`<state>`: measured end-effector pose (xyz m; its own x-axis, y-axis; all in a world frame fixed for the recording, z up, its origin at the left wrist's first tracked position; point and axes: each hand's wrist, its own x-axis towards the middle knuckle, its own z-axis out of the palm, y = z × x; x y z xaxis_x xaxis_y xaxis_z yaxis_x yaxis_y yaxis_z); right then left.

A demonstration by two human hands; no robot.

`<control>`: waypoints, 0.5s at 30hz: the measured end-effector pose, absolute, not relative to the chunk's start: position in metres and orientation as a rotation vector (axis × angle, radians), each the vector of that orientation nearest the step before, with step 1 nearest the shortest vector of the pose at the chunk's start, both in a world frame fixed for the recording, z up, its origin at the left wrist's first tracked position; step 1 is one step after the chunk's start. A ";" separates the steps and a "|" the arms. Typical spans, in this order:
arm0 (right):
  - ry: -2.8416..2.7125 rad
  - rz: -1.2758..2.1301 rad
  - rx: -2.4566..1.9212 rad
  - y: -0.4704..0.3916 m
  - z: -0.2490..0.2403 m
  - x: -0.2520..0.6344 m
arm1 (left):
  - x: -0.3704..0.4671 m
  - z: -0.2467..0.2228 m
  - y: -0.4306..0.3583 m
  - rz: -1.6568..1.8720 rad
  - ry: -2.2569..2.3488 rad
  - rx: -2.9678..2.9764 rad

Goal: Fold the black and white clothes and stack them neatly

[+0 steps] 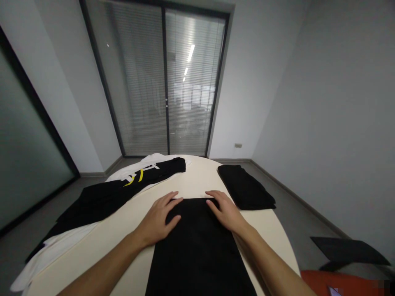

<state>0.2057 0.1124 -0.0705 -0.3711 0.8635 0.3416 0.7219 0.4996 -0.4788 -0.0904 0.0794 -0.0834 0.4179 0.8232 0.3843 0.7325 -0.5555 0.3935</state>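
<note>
A black folded garment [197, 246] lies flat on the table in front of me, its near end running out of the bottom of the view. My left hand [160, 220] rests at its far left corner, fingers spread and lying on the cloth. On the far right corner lies my right hand [225, 211], its fingers stretched out along the edge. Neither hand grips the cloth. The exact kind of garment cannot be made out.
A pale round-edged table [200, 176] bears everything. At its left lie a black garment with white and yellow print [123, 193] and a white garment [68, 242] beneath. Right stands a folded black cloth stack [247, 189]. A red-orange chair seat [345, 283] is at lower right.
</note>
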 end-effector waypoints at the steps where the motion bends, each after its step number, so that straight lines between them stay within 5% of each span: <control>1: -2.281 0.403 -1.257 0.105 -0.067 0.202 | -0.088 -0.084 0.075 0.665 1.338 2.552; 5: -2.588 0.598 -1.255 0.093 -0.069 0.193 | -0.087 -0.090 0.075 0.359 1.338 2.578; 15: -2.449 0.205 -1.299 0.110 -0.057 0.185 | -0.080 -0.073 0.066 0.575 1.155 2.655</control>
<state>0.1852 0.1098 -0.0568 -0.5126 0.8228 0.2454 0.7706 0.5669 -0.2911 -0.0797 0.0665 -0.0729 0.6213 0.7344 0.2733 0.6608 -0.6785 0.3208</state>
